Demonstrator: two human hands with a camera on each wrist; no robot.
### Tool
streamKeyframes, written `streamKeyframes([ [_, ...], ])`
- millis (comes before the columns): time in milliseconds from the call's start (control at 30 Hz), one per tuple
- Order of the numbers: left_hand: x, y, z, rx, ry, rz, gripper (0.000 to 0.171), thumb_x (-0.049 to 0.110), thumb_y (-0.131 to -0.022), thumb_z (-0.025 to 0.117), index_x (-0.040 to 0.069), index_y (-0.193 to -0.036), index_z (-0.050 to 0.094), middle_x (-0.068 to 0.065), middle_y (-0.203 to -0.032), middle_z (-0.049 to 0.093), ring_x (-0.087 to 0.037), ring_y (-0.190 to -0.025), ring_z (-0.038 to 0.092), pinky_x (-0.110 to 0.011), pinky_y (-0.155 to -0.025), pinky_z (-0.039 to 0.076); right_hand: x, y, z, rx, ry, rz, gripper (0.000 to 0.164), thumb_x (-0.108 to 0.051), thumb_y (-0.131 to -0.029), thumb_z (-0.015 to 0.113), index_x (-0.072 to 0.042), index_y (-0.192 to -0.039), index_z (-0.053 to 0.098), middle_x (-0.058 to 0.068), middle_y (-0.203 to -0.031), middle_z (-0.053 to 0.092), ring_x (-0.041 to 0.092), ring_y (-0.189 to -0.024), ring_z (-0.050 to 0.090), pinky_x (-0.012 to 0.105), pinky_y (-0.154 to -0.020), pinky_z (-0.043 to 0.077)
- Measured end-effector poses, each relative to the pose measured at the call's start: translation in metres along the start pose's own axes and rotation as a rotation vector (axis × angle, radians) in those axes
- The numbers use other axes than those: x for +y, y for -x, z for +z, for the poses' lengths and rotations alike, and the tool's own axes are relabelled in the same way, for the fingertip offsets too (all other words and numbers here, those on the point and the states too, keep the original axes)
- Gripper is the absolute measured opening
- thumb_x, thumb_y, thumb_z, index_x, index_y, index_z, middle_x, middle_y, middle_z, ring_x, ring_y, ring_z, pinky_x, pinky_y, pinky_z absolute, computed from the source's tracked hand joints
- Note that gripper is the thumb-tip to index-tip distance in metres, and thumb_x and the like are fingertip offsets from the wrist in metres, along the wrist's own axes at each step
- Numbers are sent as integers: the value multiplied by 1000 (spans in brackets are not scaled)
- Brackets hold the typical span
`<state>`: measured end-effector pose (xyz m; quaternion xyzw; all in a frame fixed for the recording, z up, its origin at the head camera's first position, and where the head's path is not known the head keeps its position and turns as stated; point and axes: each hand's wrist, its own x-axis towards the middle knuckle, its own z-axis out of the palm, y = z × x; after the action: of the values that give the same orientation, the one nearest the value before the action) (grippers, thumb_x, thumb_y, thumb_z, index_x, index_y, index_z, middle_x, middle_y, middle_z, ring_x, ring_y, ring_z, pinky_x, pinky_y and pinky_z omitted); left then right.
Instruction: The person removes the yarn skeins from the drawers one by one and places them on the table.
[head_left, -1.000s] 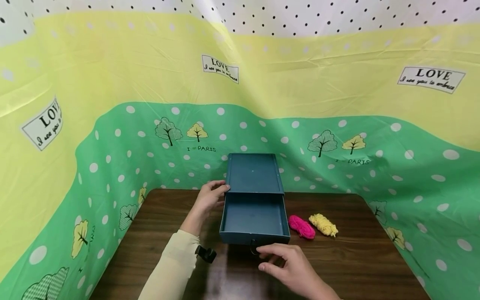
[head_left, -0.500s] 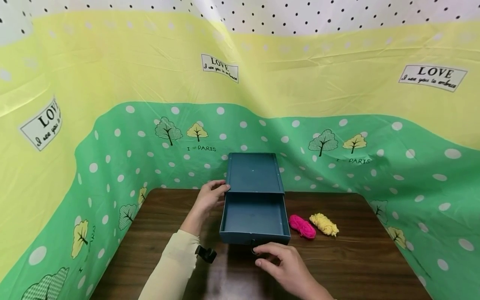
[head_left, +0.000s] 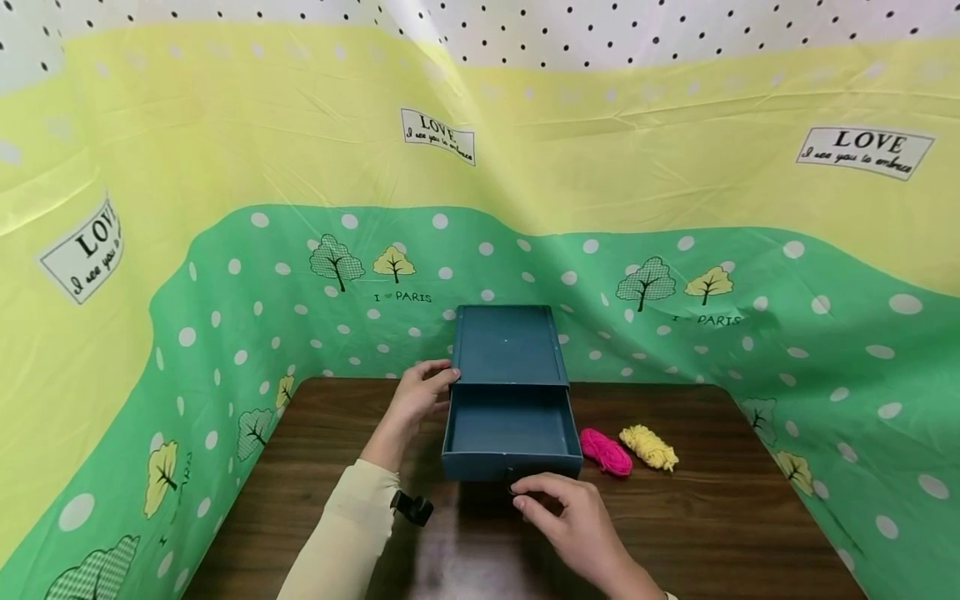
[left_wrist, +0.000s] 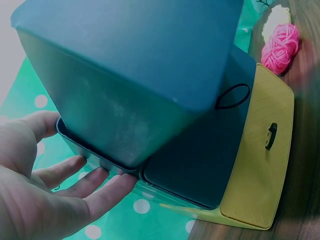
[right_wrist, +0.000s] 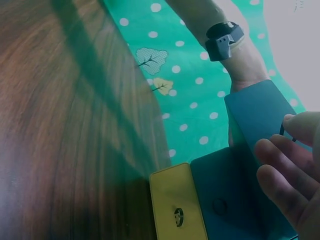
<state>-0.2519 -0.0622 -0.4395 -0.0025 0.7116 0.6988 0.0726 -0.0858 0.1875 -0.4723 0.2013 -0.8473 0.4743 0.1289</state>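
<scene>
Blue drawer (head_left: 476, 467), hot-pink yarn (head_left: 606, 452), white-dotted green cloth (head_left: 480, 275)

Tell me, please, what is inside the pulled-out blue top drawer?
The visible part of the blue top drawer is empty. Its rear part is hidden under the cabinet top, so I cannot tell whether anything lies there.

Printed cloth walls (head_left: 675, 192) make this a booth (head_left: 225, 125).

Backdrop (head_left: 600, 183) – green, yellow, dotted white | tabletop (head_left: 720, 508) – dark wood, glossy
</scene>
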Motion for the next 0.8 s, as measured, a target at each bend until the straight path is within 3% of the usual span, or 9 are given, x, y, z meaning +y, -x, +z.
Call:
streamKeyframes([
  [200,2,1,0,0,14,-7,54,29,-98,71,5,-144,56,-19,-139,53,-37,-122,62,-51,-95,58,1,-6,-3,33,-24,18,17,-19,-93,78,-35,-100,77,-12,-98,77,2,-70,69,25,-59,56],
  [433,2,1,-1,-9,30,-1,53,28,-98,71,5,-144,56,-18,-139,53,-37,-123,62,-50,-96,58,0,-15,-7,53,-41,40,18,-19,-93,78,-36,-100,77,-16,-95,76,4,-69,70,26,-59,57],
  [800,3,3,-2,-20,17,2,53,28,-99,70,7,-145,56,-17,-142,52,-38,-127,60,-54,-102,54,0,-28,-7,43,-76,31,11,-22,-94,77,-31,-100,78,-7,-96,78,8,-70,72,27,-59,58],
])
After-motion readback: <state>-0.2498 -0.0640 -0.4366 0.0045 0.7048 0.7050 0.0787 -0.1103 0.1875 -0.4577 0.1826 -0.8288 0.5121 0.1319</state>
